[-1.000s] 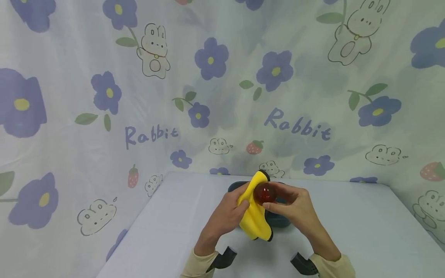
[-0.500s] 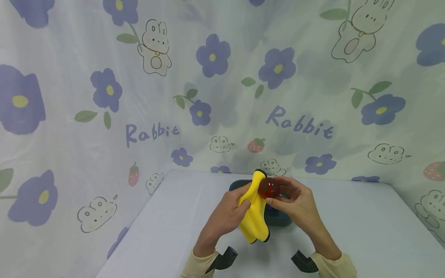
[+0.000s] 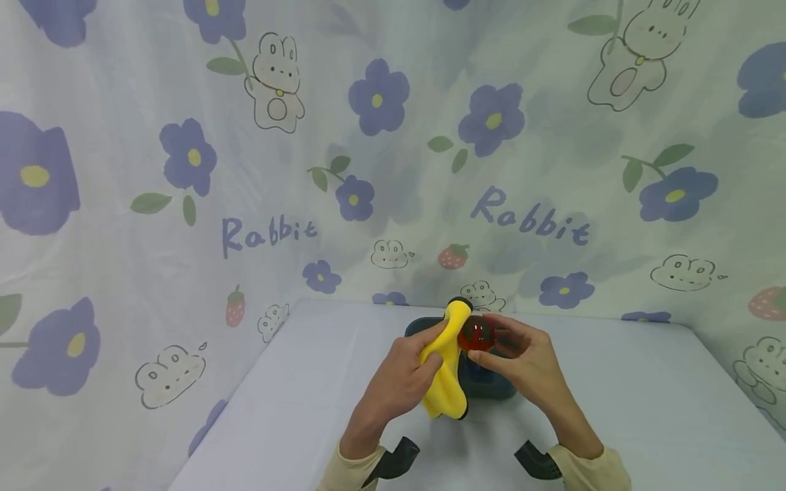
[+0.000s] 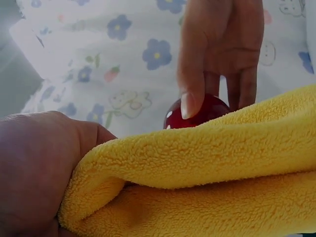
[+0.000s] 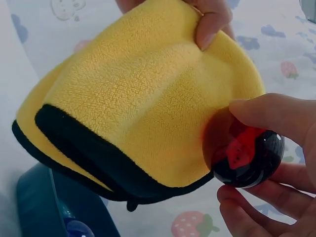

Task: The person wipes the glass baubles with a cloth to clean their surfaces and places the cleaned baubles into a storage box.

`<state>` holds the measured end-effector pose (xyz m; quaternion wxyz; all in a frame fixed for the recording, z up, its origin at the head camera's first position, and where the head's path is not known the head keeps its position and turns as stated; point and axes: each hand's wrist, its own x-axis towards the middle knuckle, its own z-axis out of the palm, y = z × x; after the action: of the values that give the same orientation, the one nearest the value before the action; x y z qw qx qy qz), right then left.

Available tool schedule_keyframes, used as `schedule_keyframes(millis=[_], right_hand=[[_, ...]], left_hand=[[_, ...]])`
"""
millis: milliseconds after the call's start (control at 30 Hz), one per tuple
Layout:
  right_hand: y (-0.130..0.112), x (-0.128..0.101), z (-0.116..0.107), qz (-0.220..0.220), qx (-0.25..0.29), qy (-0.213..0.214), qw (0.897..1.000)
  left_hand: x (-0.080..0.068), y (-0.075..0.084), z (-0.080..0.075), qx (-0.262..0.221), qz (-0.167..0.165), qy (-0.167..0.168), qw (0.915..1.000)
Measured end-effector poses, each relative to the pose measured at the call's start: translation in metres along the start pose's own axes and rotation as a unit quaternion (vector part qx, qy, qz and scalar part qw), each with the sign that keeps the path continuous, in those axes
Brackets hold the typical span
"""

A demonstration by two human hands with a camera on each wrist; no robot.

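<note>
My left hand [image 3: 402,374] grips a folded yellow plush cloth [image 3: 447,382] with dark edging, its thumb pressed over the near face. In my right hand [image 3: 522,351] a clear red ball [image 3: 477,334] is held between thumb and fingertips, right beside the cloth. The right wrist view shows the red ball [image 5: 244,150] overlapping the edge of the cloth [image 5: 143,103], whose layers hang down toward the left. Seen from the left wrist, the cloth [image 4: 207,158] hides the lower part of the ball [image 4: 210,111].
A dark teal bin [image 3: 491,390] stands on the white table [image 3: 307,409] behind and below both hands. Inside the bin, a bluish clear ball [image 5: 79,228] shows in the right wrist view. A patterned curtain [image 3: 393,157] hangs behind the table.
The red ball and right fingers have shifted slightly up and to the right, away from the cloth's middle. The cloth's lower end has swung a little left, uncovering more of the bin.
</note>
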<state>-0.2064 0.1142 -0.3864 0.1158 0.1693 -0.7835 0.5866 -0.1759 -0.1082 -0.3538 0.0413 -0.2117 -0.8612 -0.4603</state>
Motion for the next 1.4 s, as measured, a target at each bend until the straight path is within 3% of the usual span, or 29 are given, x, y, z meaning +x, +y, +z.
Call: schedule_keyframes(millis=[367, 767, 967, 1200, 1400], right_hand=[[0.006, 0.0, 0.006, -0.021, 0.002, -0.041, 0.999], [0.004, -0.006, 0.017, -0.059, -0.02, -0.074, 0.995], [0.0, -0.009, 0.017, -0.079, -0.029, -0.076, 0.994], [-0.005, -0.011, 0.014, -0.108, -0.012, -0.084, 0.991], [-0.005, -0.01, 0.013, -0.13, 0.015, -0.067, 0.989]], left_hand=[[-0.003, 0.004, 0.006, 0.003, 0.042, 0.028, 0.9987], [0.002, -0.003, 0.006, 0.024, 0.074, 0.022, 0.9968], [0.005, -0.008, 0.004, 0.027, 0.067, 0.017, 0.9972], [0.007, -0.016, -0.005, -0.013, 0.039, -0.005, 0.9991], [0.007, -0.016, -0.006, -0.03, 0.019, -0.021, 0.9992]])
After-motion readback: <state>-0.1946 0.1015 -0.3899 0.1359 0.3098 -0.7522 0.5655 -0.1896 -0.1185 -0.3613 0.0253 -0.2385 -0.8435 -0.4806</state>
